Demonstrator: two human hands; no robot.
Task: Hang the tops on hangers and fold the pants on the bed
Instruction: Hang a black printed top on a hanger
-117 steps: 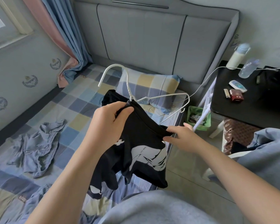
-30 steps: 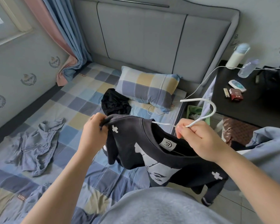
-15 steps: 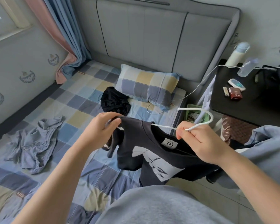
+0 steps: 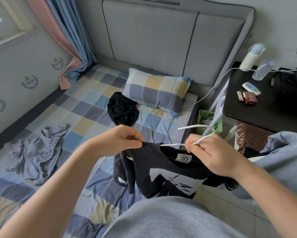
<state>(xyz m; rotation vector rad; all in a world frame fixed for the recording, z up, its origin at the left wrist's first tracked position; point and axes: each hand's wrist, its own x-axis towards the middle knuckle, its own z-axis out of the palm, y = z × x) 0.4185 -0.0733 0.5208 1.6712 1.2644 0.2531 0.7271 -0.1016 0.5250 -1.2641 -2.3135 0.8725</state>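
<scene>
A black top with a white print [image 4: 163, 176] hangs on a white hanger [image 4: 202, 134] over the bed's right edge. My right hand [image 4: 207, 155] grips the hanger at the base of its hook, above the collar label. My left hand [image 4: 120, 140] pinches the top's left shoulder where the hanger arm goes in. A crumpled black garment [image 4: 122, 109] lies on the checked bed sheet [image 4: 86, 107] beside the pillow. Grey-blue pants [image 4: 38, 155] lie rumpled on the left of the bed.
A checked pillow [image 4: 158, 93] sits against the grey headboard. A black side table [image 4: 267, 107] at the right carries two bottles, a red box and small items. A green bin [image 4: 207, 121] stands between bed and table. A grey-blue garment [image 4: 285, 155] lies at the right edge.
The top went from bunched with the hanger above it to hanging on it. Over the last second my left hand shifted along the shoulder toward the collar, and the top sank slightly.
</scene>
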